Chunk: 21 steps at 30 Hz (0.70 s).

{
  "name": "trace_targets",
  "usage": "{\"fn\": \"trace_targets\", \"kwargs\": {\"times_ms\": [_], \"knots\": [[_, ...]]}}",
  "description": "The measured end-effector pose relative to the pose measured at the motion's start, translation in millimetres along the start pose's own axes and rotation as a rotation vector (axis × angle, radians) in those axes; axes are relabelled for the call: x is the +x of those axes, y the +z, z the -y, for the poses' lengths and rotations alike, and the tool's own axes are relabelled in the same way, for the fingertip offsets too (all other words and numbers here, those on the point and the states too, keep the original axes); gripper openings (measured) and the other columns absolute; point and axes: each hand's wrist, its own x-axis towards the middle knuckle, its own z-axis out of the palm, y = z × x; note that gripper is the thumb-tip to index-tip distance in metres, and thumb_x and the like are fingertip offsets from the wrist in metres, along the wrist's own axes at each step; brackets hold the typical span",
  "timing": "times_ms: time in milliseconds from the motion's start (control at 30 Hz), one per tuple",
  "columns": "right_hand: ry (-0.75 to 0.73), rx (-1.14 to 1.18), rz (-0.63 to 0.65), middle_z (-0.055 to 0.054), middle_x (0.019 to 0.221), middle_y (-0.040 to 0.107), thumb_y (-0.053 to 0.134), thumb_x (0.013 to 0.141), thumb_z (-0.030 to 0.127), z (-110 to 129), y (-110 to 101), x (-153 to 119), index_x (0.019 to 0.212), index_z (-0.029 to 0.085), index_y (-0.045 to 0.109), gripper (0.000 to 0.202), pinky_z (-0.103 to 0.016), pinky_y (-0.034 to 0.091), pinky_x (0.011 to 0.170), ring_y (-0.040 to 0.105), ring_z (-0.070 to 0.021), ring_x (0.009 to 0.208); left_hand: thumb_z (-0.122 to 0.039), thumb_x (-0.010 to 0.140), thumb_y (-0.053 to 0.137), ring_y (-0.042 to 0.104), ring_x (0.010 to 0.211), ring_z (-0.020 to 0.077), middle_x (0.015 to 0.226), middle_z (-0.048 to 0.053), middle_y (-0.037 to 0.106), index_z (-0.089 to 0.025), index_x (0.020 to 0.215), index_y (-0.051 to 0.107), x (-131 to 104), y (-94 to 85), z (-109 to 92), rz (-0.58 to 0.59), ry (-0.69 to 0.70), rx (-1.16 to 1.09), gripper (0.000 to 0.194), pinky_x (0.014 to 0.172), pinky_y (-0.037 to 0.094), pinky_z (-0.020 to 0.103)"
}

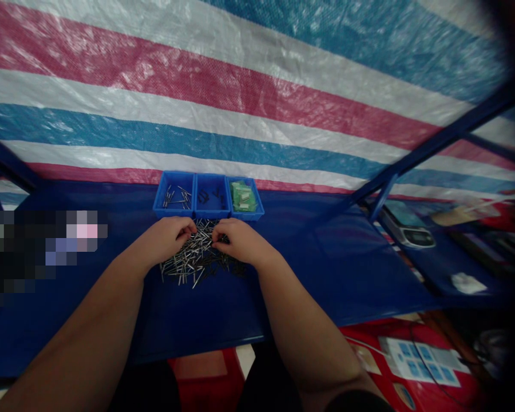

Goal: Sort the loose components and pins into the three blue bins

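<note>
A heap of thin silver metal pins (186, 263) lies on the blue tabletop (317, 257), with darker small pieces (223, 266) mixed in on its right side. At the upper left of the heap, my left hand (171, 236) has its fingers curled together. My right hand (238, 237) is closed in a pinch at the upper right of the heap. Whatever either set of fingertips holds is too small to make out. Just behind my hands stand three blue bins: the left bin (158, 207) contains several pins, the middle bin (203, 214) black pieces, the right bin (249, 216) green packets.
Striped plastic sheeting (240, 86) hangs behind the table. A blue metal frame post (381, 197) rises on the right. Beyond it are a scale (412, 232) and a crumpled white piece (467, 283). Printed sheets (424, 360) lie on a red surface below right.
</note>
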Motion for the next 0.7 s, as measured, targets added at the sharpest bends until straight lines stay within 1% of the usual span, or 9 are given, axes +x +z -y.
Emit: {"fn": "trace_targets", "kwargs": {"times_ms": [133, 267, 333, 400, 467, 533, 600, 667, 700], "knots": [[-0.006, 0.020, 0.015, -0.003, 0.089, 0.063, 0.070, 0.084, 0.011, -1.2, 0.5, 0.4, 0.088, 0.017, 0.069, 0.008, -0.028, 0.039, 0.079, 0.056, -0.0155, 0.084, -0.017, 0.087, 0.054, 0.069, 0.080, 0.0181, 0.091, 0.004, 0.074, -0.019, 0.101, 0.068, 0.1, 0.0, 0.5, -0.020, 0.006, -0.088, 0.020, 0.075, 0.052, 0.031], [-0.016, 0.031, 0.034, -0.003, 0.089, 0.065, 0.064, 0.084, 0.007, -2.5, 0.2, 0.8, 0.089, 0.017, 0.070, 0.012, -0.028, 0.039, 0.080, 0.057, -0.0155, 0.084, -0.020, 0.086, 0.059, 0.070, 0.084, 0.0177, 0.093, 0.004, 0.074, -0.019, 0.101, 0.068, -0.2, -1.3, -2.3, -0.037, 0.010, -0.249, 0.017, 0.079, 0.055, 0.031], [-0.022, 0.039, 0.044, -0.003, 0.088, 0.065, 0.061, 0.085, 0.005, -2.8, -0.2, 0.8, 0.088, 0.017, 0.070, 0.015, -0.028, 0.039, 0.080, 0.057, -0.0150, 0.083, -0.023, 0.086, 0.062, 0.070, 0.087, 0.0178, 0.094, 0.004, 0.074, -0.020, 0.100, 0.069, -0.4, -3.0, -5.9, -0.064, 0.014, -0.320, 0.016, 0.082, 0.055, 0.032], [-0.021, 0.045, 0.054, -0.003, 0.087, 0.065, 0.060, 0.085, 0.005, -2.9, -0.6, 0.8, 0.087, 0.016, 0.069, 0.015, -0.027, 0.040, 0.079, 0.057, -0.0146, 0.081, -0.026, 0.086, 0.065, 0.070, 0.087, 0.0177, 0.094, 0.004, 0.074, -0.020, 0.098, 0.070, -0.1, -4.7, -9.6, -0.124, 0.018, -0.391, 0.014, 0.082, 0.055, 0.032], [-0.017, 0.049, 0.062, -0.003, 0.087, 0.065, 0.060, 0.084, 0.006, -2.9, -0.8, 0.8, 0.087, 0.016, 0.069, 0.014, -0.027, 0.040, 0.078, 0.057, -0.0145, 0.081, -0.029, 0.085, 0.070, 0.069, 0.084, 0.0172, 0.091, 0.004, 0.073, -0.020, 0.094, 0.070, 1.3, -5.4, -11.5, -0.255, 0.010, -0.457, 0.013, 0.078, 0.055, 0.031], [-0.008, 0.055, 0.064, -0.003, 0.089, 0.065, 0.062, 0.082, 0.006, -3.0, -0.8, 0.9, 0.088, 0.016, 0.070, 0.014, -0.027, 0.040, 0.078, 0.057, -0.0147, 0.082, -0.030, 0.082, 0.074, 0.069, 0.082, 0.0171, 0.090, 0.004, 0.073, -0.019, 0.090, 0.069, 3.9, -5.0, -10.1, -0.464, -0.007, -0.529, 0.014, 0.076, 0.056, 0.030], [0.003, 0.063, 0.063, -0.004, 0.091, 0.065, 0.063, 0.080, 0.005, -3.0, -0.7, 0.9, 0.089, 0.016, 0.070, 0.016, -0.027, 0.040, 0.078, 0.057, -0.0148, 0.083, -0.029, 0.079, 0.077, 0.070, 0.083, 0.0173, 0.092, 0.005, 0.074, -0.019, 0.085, 0.067, 7.5, -3.8, -5.6, -0.687, -0.037, -0.613, 0.015, 0.078, 0.056, 0.031], [0.013, 0.064, 0.065, -0.004, 0.091, 0.064, 0.063, 0.080, 0.005, -2.8, -0.5, 0.7, 0.088, 0.017, 0.070, 0.016, -0.027, 0.040, 0.077, 0.057, -0.0146, 0.082, -0.028, 0.077, 0.079, 0.070, 0.083, 0.0172, 0.092, 0.005, 0.074, -0.018, 0.081, 0.065, 11.4, -2.4, 0.3, -0.856, -0.079, -0.703, 0.018, 0.078, 0.057, 0.031], [0.011, 0.062, 0.068, -0.004, 0.091, 0.064, 0.062, 0.081, 0.005, -2.6, -0.3, 0.4, 0.088, 0.017, 0.069, 0.015, -0.027, 0.040, 0.077, 0.056, -0.0145, 0.082, -0.028, 0.075, 0.080, 0.070, 0.081, 0.0164, 0.090, 0.004, 0.073, -0.018, 0.080, 0.064, 13.1, -1.8, 2.9, -0.915, -0.101, -0.749, 0.020, 0.078, 0.057, 0.031]]}}
